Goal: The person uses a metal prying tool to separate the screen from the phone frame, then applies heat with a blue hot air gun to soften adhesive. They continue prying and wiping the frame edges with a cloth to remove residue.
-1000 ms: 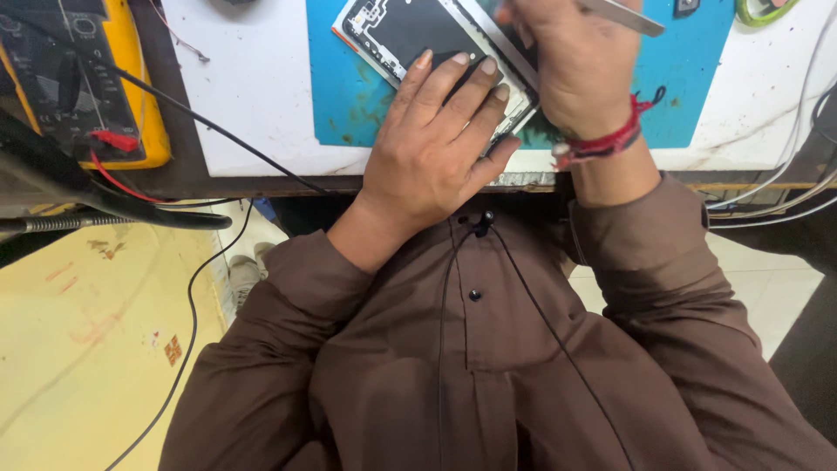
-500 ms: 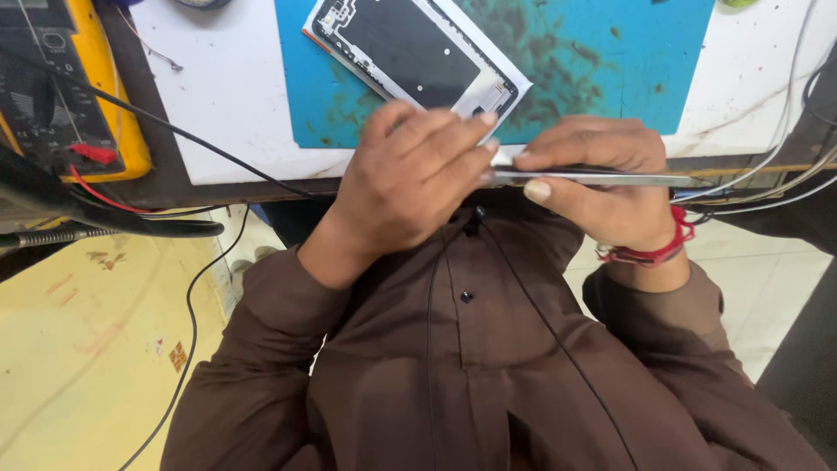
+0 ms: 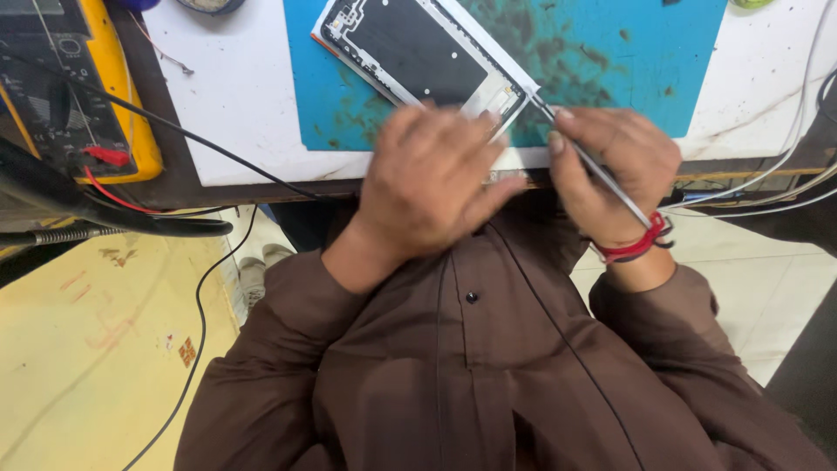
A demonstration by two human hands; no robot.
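Near, bottom of frame: brown shirt (image 3: 471, 366), both sleeves angled up toward the bench edge.

Left hand (image 3: 432, 179), centre frame: palm down, fingers curled loosely and motion-blurred, fingertips over the near end of the opened phone frame (image 3: 427, 57). Nothing gripped that shows; looks like pressing or steadying.

Right hand (image 3: 610, 170), right of centre: closed around thin metal tweezers (image 3: 593, 166), red thread band (image 3: 635, 244) at the wrist. Tool runs diagonally from wrist up-left, tip landing right at the phone frame's near right corner.

Key relation: phone frame directly above both hands in frame, long axis running upper left to lower right, near corner between the two hands. Right hand's tool already at that corner; left hand closer to the body of the frame.

Further up: phone frame lies on a blue work mat (image 3: 610, 61), stained, over a white benchtop (image 3: 244, 96).

Upper left: yellow multimeter (image 3: 78, 96) with red and black leads (image 3: 174, 131) trailing over the edge. White cables (image 3: 785, 166) at right edge.
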